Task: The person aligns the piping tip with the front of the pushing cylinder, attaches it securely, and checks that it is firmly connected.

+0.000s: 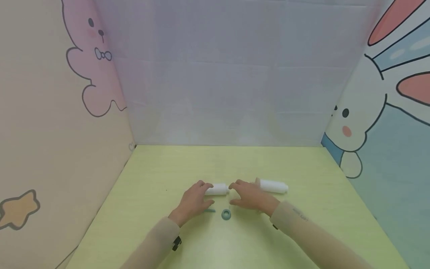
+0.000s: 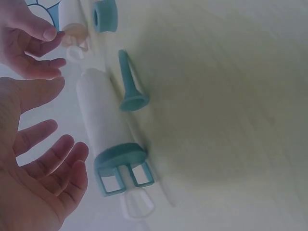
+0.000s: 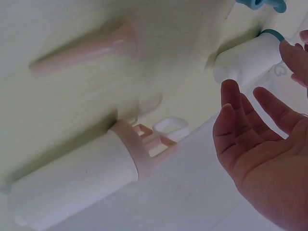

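A white syringe-like tube lies on the table by my left hand; the left wrist view shows its teal finger-grip collar and a white pull loop. A teal funnel-shaped nozzle and a teal ring lie nearby. Relaxed, slightly bent fingers on my left hand hold nothing. My right hand is likewise loosely spread, nearest to a second white tube with a pink collar. A pink funnel-shaped nozzle lies beside that tube, mostly hidden behind my right arm in the head view.
The pale yellow-green table meets a plain whitish back panel. Side walls carry a cartoon bear at left and a rabbit at right.
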### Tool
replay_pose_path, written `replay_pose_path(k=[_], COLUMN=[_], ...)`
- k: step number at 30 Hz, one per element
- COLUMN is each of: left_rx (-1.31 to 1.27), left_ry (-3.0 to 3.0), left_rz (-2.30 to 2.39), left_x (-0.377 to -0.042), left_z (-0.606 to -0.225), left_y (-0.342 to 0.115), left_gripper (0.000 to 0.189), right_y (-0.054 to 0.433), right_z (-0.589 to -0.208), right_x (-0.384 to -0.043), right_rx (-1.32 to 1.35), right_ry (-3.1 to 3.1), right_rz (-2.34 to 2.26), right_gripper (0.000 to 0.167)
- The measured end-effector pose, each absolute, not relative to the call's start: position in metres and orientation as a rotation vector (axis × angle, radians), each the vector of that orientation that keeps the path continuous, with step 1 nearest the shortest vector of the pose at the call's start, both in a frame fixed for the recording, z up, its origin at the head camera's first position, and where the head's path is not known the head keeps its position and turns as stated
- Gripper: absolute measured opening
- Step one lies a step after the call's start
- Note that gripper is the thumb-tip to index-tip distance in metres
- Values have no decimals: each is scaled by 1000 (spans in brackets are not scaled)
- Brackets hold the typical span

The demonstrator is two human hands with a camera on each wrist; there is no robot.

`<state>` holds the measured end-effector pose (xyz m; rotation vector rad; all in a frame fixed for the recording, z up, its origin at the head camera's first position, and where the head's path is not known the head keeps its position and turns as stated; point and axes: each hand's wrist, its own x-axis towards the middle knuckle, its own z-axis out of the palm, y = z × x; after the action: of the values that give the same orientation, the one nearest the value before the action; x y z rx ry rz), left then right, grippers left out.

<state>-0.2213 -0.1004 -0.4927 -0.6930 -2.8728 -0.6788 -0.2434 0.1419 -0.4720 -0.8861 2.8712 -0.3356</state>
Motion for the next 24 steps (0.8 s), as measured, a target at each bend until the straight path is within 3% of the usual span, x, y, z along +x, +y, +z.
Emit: replay_pose_path(k=[17, 24], left_rx=[-731, -708], left_ry=[-2969, -2951], left_rz=[-572, -634], left_x=[-210, -211], left_z=[-526, -532], left_y=[-105, -107], left_gripper=[30, 13], right_y=[127, 120], right_z=[-513, -518], right_x=[-229, -225], right_rx=[-1001, -1052], right_ry=[2681, 2698], right_rz=[-646, -598], right_gripper=[48, 34])
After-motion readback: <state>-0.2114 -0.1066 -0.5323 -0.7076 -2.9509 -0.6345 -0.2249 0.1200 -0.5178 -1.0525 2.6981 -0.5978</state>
